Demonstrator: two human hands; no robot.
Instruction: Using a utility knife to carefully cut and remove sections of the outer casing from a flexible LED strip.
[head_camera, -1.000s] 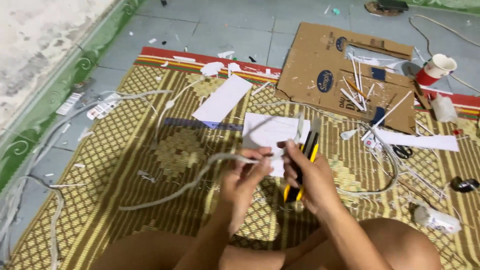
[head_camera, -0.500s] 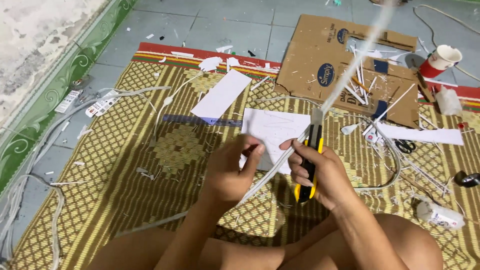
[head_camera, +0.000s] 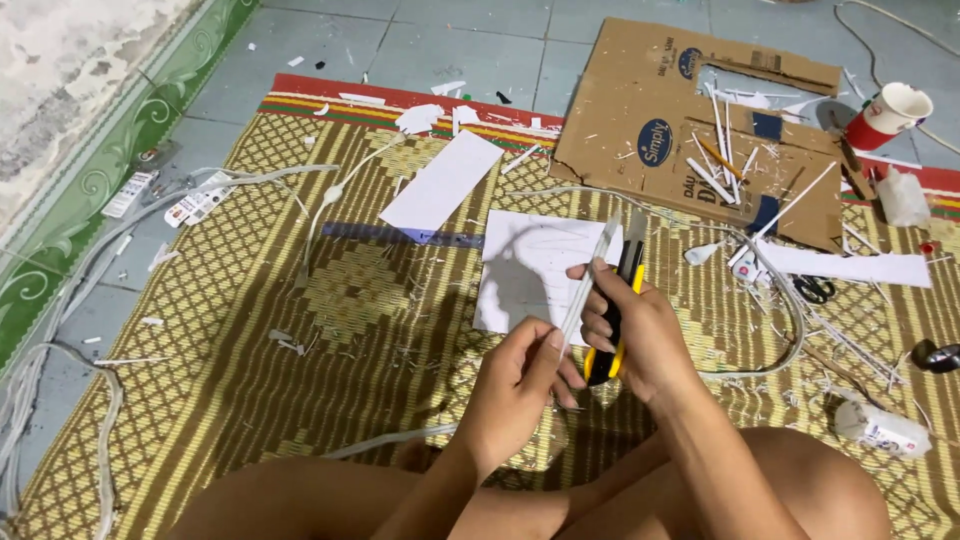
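White strip (head_camera: 592, 268), seen from the head camera, pinched near-upright between both hands over the lap, just in front of a white paper sheet (head_camera: 525, 285) lying on the woven mat (head_camera: 300, 300). Half a second back, stretched long toward the upper right with the hands set apart; now drawn in short and steep, hands almost touching, by the look of it brought close for finer work with the blade. Left hand (head_camera: 520, 385) closed on the strip's lower end, thumb and forefinger squeezing it. Right hand (head_camera: 640, 335) clenched around a yellow-and-black utility knife (head_camera: 630, 265), thumb pressing the strip's upper part against the knife body; blade edge not clear enough to tell.

Strip thin, flat, matt and stiff-looking. Mat coarse, plaited in gold and brown diamonds, red-edged, littered with white slivers. Beyond the sheet, a flattened brown cardboard box (head_camera: 640, 110) with a cut-out window, a red-and-white paper cup (head_camera: 890, 112), a translucent blue ruler (head_camera: 400, 235), black scissors (head_camera: 815, 290). Limp white cable (head_camera: 100, 420) trailing at left over grey floor tiles (head_camera: 450, 40).
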